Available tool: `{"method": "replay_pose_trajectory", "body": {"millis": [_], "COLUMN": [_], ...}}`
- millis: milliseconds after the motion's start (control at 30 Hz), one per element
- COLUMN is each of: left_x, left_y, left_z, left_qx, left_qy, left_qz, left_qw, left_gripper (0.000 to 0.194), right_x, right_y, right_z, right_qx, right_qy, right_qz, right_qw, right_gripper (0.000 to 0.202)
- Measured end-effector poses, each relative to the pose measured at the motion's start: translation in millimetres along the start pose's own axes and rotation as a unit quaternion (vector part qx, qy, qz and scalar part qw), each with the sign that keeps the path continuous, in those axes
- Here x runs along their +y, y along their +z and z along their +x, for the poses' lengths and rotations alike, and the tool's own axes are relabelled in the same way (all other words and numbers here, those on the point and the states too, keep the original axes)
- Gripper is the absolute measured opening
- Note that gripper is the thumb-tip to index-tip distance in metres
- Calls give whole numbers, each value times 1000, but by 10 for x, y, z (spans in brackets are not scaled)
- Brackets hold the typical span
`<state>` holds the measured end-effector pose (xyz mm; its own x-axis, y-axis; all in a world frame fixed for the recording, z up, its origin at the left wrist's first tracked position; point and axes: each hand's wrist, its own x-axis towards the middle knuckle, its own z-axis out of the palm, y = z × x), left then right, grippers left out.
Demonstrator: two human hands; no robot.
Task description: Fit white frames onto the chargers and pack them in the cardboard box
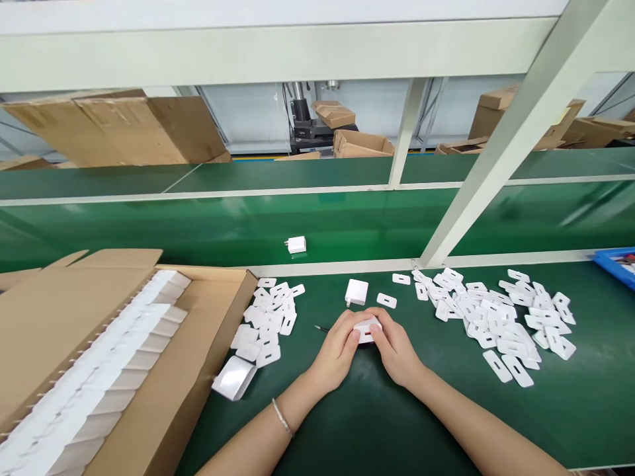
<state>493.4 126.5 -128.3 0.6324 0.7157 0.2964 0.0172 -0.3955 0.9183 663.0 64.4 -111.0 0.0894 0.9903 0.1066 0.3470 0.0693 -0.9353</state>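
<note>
Both of my hands meet over the middle of the green bench. My left hand (337, 348) and my right hand (397, 350) are closed around a white charger (367, 328), whose slotted end faces me. The thumbs press at its two sides. A thin dark pointed tool tip (322, 328) sticks out beside my left fingers; whether that hand grips it is hidden. Just beyond the fingers stands another white charger (356, 291) with prongs, and a loose slotted white plate (386, 301) lies close by.
White slotted plates form a small pile (270, 317) on the left and a larger pile (501, 317) on the right. A white sleeve (235, 378) lies beside an open cardboard box (218, 344) holding rows of chargers. One charger (296, 244) sits on the green conveyor belt (347, 225). A slanted post (496, 158) rises at right.
</note>
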Motion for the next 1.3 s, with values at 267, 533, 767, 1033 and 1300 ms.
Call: {"method": "replay_pose_trajectory", "body": {"millis": [267,533,767,1033,1300], "left_x": [-6,-39,-60,-81,-90], "left_y": [28,15,17,-7,-113], "left_z": [-14,11,34,31,9], "left_qx": [24,37,58,144,187], "left_qy": [-35,-7,-4,-9,-114], "left_qz": [-4,-16,2,-19,-83], "left_qw": [999,999,998,989,972], "left_gripper": [45,41,42,46,55], "right_x": [-12,-29,-41,-187,-58], "right_y": [-27,-45,-58,-256,-323], "right_z": [39,26,40,844,2340], "right_qx": [-35,-50,-56,6,-41], "right_qy": [2,-22,-9,-71,24], "right_qz": [0,-3,-35,-287,-486], "right_qw": [999,999,998,955,873], "right_gripper": [39,34,31,33,50]}}
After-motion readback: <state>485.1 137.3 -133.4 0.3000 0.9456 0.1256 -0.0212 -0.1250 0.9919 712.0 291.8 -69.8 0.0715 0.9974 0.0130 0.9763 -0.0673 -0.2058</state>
